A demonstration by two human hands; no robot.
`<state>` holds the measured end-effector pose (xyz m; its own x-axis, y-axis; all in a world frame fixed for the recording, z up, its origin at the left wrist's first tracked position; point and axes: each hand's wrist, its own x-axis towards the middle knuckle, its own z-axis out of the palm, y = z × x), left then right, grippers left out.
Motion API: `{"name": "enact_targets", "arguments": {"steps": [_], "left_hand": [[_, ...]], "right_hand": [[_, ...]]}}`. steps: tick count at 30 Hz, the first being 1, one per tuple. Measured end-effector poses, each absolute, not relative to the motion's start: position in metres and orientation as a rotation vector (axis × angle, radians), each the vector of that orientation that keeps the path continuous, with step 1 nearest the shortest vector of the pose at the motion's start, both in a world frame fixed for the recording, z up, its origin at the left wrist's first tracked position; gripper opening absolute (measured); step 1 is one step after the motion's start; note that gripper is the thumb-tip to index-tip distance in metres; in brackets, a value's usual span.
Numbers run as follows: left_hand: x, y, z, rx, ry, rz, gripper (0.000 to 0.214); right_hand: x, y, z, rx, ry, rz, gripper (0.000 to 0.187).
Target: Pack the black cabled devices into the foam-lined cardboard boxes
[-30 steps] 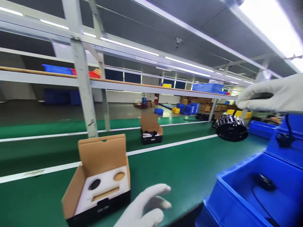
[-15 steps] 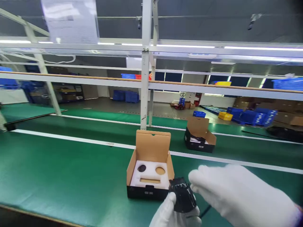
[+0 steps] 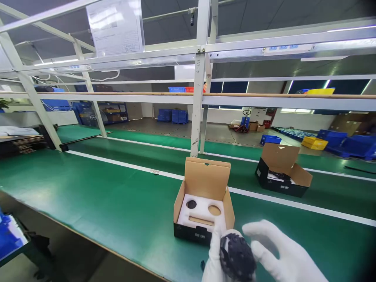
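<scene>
My left hand (image 3: 214, 256), in a white glove, is closed around a small black rounded device (image 3: 237, 256). Motion blur hides what kind of device it is. Close by on its right is my right hand (image 3: 279, 248), also gloved in white, thumb and fingers apart and nothing held. Just beyond both hands stands an open box (image 3: 207, 178), brown inside and black outside, its lid raised. Inside lies a white foam insert (image 3: 202, 199) with two round cutouts and a long slot. The left round cutout looks dark; brown shows through the right one.
Farther right, a second open box (image 3: 282, 184) holds dark cable-like items. Both boxes stand on the green work surface (image 3: 117, 203). A white upright post (image 3: 197, 105) rises behind the nearer box. At lower left is a blue bin (image 3: 8, 235) beside the table edge.
The view has swung left, so the boxes appear farther right. The black device has been turned in my left hand. My right hand has gone from fingers together to fingers apart.
</scene>
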<state>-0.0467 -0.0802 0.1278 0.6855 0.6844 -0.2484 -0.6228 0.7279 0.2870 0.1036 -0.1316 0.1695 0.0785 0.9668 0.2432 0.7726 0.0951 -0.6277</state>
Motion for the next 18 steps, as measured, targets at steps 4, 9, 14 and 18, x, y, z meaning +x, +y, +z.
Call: {"name": "enact_targets", "arguments": {"steps": [4, 9, 14, 18], "left_hand": [[-0.042, -0.088, 0.126, 0.204, 0.382, 0.704, 0.051], [-0.05, -0.089, 0.121, 0.314, 0.43, 0.55, 0.06], [-0.05, -0.086, 0.121, 0.326, 0.412, 0.717, 0.051], [-0.042, -0.082, 0.121, 0.371, 0.291, 0.747, 0.053]], "right_hand": [[0.102, -0.113, 0.154, -1.644, -1.59, 0.727, 0.042], [0.093, -0.113, 0.16, -1.574, -1.486, 0.92, 0.04], [0.084, -0.119, 0.178, -1.549, -1.433, 0.958, 0.044], [0.091, -0.121, 0.173, -1.445, -1.417, 0.955, 0.051]]}}
